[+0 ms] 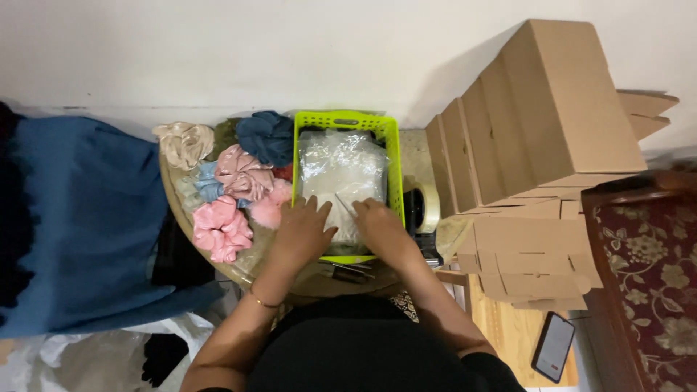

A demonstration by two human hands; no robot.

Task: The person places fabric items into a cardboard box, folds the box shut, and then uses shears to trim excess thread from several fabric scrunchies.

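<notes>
A small round counter (255, 266) stands against the white wall. On its left half lies a heap of fabric scrunchies (221, 178) in pink, cream, pale blue and dark blue. Just beside them, near the middle, sits a lime-green plastic basket (394, 156). To the right of the basket lies a roll of tape (428, 207), close to the counter's edge.

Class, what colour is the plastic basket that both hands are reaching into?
Bright lime green basket, seen best, and only, in the head view.
</notes>
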